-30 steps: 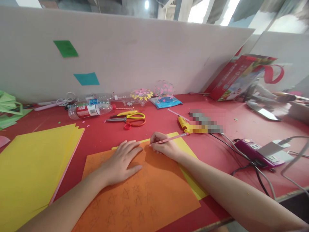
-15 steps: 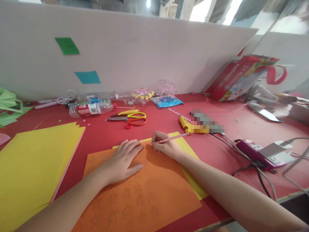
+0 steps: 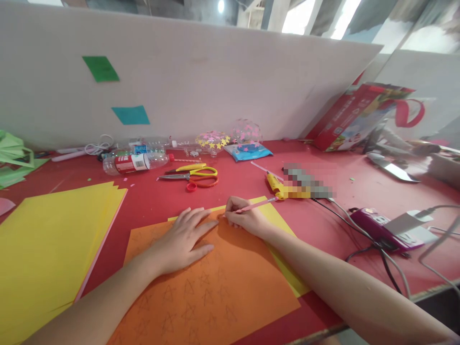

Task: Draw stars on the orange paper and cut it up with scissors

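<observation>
My right hand (image 3: 246,218) is closed around a pink pencil (image 3: 257,204), its tip at the upper part of an orange sheet (image 3: 251,273). Several hand-drawn star outlines (image 3: 189,312) cover the sheet's lower and left parts. Flat on the paper, my left hand (image 3: 185,239) has its fingers spread, the index fingertip close to the pencil's tip. A yellow sheet (image 3: 275,218) shows from beneath the orange one at the top and right. The pencil's point is partly hidden by my right fingers.
Yellow paper (image 3: 53,239) is stacked at left. Beyond the sheet lie scissors (image 3: 190,176), a plastic bottle (image 3: 132,163), a blue packet (image 3: 249,151) and clear domes with stars (image 3: 213,140). At right are a yellow glue gun (image 3: 276,186), a purple power strip (image 3: 381,227), cables and a red box (image 3: 352,115).
My left index finger has shifted slightly toward the pencil tip. My right hand and the pencil have barely moved, and the sheet stays in place.
</observation>
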Tool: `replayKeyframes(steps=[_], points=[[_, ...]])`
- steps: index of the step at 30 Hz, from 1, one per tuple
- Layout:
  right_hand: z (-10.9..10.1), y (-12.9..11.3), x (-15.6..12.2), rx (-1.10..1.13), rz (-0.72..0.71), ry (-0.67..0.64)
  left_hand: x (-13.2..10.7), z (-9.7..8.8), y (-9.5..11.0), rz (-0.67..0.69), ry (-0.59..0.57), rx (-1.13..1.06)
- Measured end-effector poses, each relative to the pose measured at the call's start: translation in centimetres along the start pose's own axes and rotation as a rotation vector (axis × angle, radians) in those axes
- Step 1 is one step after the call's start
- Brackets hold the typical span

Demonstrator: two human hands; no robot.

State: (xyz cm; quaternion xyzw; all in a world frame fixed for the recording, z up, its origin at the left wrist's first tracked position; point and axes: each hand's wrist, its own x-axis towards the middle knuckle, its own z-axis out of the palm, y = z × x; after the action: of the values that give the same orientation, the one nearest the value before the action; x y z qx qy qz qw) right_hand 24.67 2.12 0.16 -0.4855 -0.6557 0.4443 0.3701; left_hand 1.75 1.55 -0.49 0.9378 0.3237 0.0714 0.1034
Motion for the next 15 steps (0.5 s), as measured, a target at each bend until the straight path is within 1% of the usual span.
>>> replayKeyframes(steps=[7,10,15], points=[[0.28,0.06,0.10,-0.058,0.021,0.069,-0.09,0.17,-0.10,0.012,0.019,-0.012],[0.42,0.21,0.22,-0.053,0.024,0.080,-0.06,0.01,-0.02,0.008,0.003,-0.017],[0.50,0.61,0.40,-0.052,0.042,0.102,-0.01,-0.18,0.10,0.009,0.012,-0.031]])
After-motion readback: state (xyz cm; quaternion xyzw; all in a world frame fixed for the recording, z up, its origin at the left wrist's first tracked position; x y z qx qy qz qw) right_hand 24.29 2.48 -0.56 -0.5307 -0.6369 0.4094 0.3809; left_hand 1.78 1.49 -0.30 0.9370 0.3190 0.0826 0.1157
